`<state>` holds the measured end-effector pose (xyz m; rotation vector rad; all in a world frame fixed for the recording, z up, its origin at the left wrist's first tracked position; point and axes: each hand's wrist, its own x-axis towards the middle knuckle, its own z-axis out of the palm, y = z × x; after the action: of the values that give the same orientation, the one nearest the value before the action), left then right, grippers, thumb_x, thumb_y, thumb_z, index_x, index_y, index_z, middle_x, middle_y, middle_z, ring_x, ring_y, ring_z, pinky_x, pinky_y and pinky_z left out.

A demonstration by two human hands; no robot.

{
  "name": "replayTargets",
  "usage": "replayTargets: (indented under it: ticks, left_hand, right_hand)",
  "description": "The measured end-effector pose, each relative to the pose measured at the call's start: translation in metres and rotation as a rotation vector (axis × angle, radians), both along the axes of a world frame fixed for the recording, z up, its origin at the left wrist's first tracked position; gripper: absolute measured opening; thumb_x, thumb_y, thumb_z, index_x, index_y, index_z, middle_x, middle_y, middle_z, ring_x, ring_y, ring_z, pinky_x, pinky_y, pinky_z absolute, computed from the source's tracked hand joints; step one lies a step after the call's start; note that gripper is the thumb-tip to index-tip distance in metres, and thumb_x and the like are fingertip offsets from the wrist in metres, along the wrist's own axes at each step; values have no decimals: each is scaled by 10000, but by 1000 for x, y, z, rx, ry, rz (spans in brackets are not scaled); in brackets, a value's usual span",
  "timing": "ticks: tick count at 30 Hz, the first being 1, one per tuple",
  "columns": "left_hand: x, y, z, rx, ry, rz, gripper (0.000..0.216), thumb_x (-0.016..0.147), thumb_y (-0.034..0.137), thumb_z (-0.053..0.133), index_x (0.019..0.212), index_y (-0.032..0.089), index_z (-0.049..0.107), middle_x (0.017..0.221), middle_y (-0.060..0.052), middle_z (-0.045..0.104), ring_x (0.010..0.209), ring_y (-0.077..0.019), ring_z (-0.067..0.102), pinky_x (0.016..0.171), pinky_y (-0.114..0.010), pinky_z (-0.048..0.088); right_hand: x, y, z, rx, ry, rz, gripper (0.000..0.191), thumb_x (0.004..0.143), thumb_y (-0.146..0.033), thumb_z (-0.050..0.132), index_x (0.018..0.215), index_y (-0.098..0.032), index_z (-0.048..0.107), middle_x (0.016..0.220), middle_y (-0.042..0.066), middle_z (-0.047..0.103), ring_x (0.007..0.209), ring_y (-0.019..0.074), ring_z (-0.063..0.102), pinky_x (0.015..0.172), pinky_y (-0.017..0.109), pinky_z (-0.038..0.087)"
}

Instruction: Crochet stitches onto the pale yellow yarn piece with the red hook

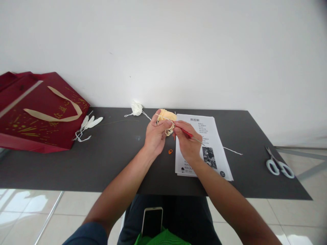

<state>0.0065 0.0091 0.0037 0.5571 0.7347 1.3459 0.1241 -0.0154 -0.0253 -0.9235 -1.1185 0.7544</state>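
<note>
My left hand [155,135] is closed around a small yellow crocheted piece [167,117], with loose yellow loops [169,131] hanging under it. My right hand [188,143] pinches a crochet hook with a red handle [188,133], its tip pointing into the yellow piece. Both hands are held just above the dark table [107,160], near its middle. A white yarn strand runs from the work to a small white yarn bundle [137,108] at the table's far edge.
A printed instruction sheet [204,149] lies under my right hand. A small orange stitch marker [170,151] sits by my wrists. A red gift bag [35,109] and white pieces [88,126] lie at left, scissors [278,165] at right. A phone [152,221] rests on my lap.
</note>
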Motion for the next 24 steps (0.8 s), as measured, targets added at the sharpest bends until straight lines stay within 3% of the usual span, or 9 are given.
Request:
replayTargets:
  ticks: [3,7,12,18,24]
  left_hand:
    - [-1,2,-1,-10,9,-13,990,651,127,887,1517,160,408,728,53,703,552,-61,603,541,-177,432]
    - [0,3,-1,7,9,-15,991,624,98,884,1500,158,422,754,49,708,604,-68,633,612,-188,470]
    - [1,3,0,22,19,7,999,612,103,884,1501,166,432,747,62,692,579,-52,593,572,-181,412]
    - [-1,5,-6,79,54,32,977,651,123,871,1520,172,426,731,71,679,550,-33,529,521,-173,336]
    - [-2,5,-7,97,81,35,966,655,140,865,1520,174,437,708,74,672,527,-42,498,521,-200,327]
  right_hand:
    - [0,6,4,-139,288,166,113,865,-330,778,966,-280,785,819,0,766,678,136,666,633,301,584]
    - [4,13,9,-203,506,243,189,789,-334,855,887,-260,712,927,-6,792,698,102,687,621,237,584]
    - [9,16,11,-251,525,244,229,791,-367,850,878,-246,676,982,-10,759,729,80,673,699,224,612]
    - [14,19,12,-178,531,232,176,833,-327,818,872,-243,669,961,-22,720,730,61,639,680,189,571]
    - [16,19,12,-135,458,195,232,815,-358,826,889,-268,626,942,-23,706,703,92,619,661,252,549]
